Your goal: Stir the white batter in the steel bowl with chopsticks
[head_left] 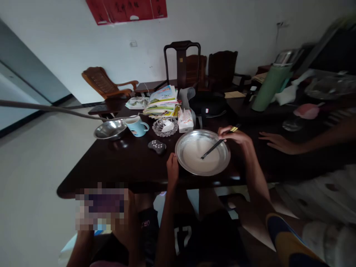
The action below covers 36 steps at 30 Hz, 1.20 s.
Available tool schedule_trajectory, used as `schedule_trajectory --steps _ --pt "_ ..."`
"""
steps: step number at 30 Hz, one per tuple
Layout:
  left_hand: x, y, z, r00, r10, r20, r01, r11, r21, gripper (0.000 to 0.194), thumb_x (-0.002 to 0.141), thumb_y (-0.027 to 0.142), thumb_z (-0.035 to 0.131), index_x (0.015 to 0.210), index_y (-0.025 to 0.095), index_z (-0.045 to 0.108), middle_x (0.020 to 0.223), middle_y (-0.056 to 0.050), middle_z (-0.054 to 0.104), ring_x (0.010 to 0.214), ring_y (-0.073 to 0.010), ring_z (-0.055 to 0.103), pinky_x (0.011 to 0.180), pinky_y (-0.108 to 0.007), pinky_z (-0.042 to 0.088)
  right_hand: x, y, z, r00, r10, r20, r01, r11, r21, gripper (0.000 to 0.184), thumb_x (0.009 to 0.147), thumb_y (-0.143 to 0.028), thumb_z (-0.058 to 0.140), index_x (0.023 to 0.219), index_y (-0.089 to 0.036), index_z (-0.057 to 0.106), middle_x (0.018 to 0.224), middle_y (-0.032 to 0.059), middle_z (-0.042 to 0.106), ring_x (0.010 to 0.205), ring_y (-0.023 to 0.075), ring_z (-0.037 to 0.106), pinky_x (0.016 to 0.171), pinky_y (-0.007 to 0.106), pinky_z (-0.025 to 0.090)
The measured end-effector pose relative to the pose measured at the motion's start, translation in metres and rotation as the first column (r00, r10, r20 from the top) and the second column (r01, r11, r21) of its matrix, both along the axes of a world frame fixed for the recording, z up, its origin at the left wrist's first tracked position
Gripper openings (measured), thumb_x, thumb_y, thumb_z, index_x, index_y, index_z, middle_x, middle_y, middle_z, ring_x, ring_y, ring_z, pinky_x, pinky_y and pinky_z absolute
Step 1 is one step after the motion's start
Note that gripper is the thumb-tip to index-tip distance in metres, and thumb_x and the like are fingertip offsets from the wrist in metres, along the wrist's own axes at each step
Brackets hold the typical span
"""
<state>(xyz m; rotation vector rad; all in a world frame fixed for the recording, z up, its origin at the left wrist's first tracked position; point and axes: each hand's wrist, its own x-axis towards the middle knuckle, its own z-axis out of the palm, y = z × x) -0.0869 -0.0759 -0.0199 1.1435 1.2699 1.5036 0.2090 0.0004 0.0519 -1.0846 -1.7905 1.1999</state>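
A wide metal bowl (179,160) stands near the front edge of the dark table, with a pale, milky batter (191,155) in it. My left hand (172,167) grips the bowl's left rim. Between the fingers of my right hand (236,136), over the right rim, is a pair of black chopsticks (213,148) with gold-banded ends. They slant down to the left, and their tips dip into the batter near the middle of the bowl.
Left of the bowl lie a game controller (157,147), a light-blue mug (137,127) and another metal bowl (109,130). Behind are a glass dish (158,129), tissue pack (185,121) and booklets (162,100). Another person's hand (283,143) rests at right; someone sits at left. A green flask (269,89) stands farther back.
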Motion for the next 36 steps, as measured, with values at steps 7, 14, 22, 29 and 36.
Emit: schedule_trajectory --steps 7,14,22,29,36 --pt "0.0 0.004 -0.002 0.999 0.034 0.018 -0.034 0.999 -0.009 0.039 0.088 0.047 0.053 0.061 0.021 0.044 0.057 0.005 0.041 0.057 -0.0123 0.039 0.057 -0.024 0.035 -0.021 0.004 0.004 0.995 -0.098 0.017 0.097 0.994 0.046 0.024 0.072 -0.043 0.074 0.061 -0.024 0.065 0.063 -0.0017 0.059 0.07 0.018 0.05 0.073 0.033 0.037" --pt "0.002 0.001 -0.001 1.0 0.003 -0.026 -0.002 0.999 0.041 0.037 0.087 0.048 0.051 0.063 0.022 0.043 0.058 0.005 0.037 0.058 -0.0123 0.037 0.057 -0.024 0.033 0.007 0.006 -0.001 0.991 -0.126 -0.051 0.124 0.992 -0.038 0.024 0.063 -0.038 0.076 0.056 -0.019 0.062 0.057 -0.0009 0.05 0.059 0.0139 0.04 0.06 0.032 0.028" --pt "-0.068 -0.05 0.044 0.997 0.072 -0.02 -0.073 0.996 -0.043 0.042 0.074 0.062 0.068 0.065 0.026 0.049 0.061 0.0 0.056 0.067 -0.0216 0.059 0.051 -0.031 0.041 -0.014 0.004 -0.002 0.998 -0.066 0.015 0.066 0.998 0.015 0.025 0.071 -0.041 0.076 0.064 -0.02 0.067 0.063 -0.0006 0.057 0.069 0.0169 0.048 0.069 0.032 0.032" --pt "-0.263 -0.086 0.014 0.924 0.365 0.111 -0.34 0.92 -0.193 0.037 0.053 0.054 0.082 0.068 0.038 0.053 0.068 0.015 0.066 0.063 -0.0192 0.06 0.041 -0.03 0.044 0.002 0.005 0.003 0.989 -0.146 -0.034 0.146 0.989 0.0 0.023 0.066 -0.039 0.072 0.057 -0.021 0.06 0.057 -0.0016 0.05 0.061 0.0143 0.041 0.065 0.031 0.03" --pt "-0.047 -0.022 0.026 0.998 0.057 0.034 -0.056 0.998 -0.036 0.033 0.076 0.051 0.068 0.067 0.023 0.051 0.058 0.004 0.051 0.066 -0.0161 0.055 0.055 -0.026 0.042 -0.005 0.007 0.001 0.998 -0.068 0.006 0.067 0.997 0.049 0.023 0.069 -0.038 0.074 0.058 -0.02 0.064 0.06 -0.001 0.054 0.069 0.0156 0.046 0.072 0.032 0.033"
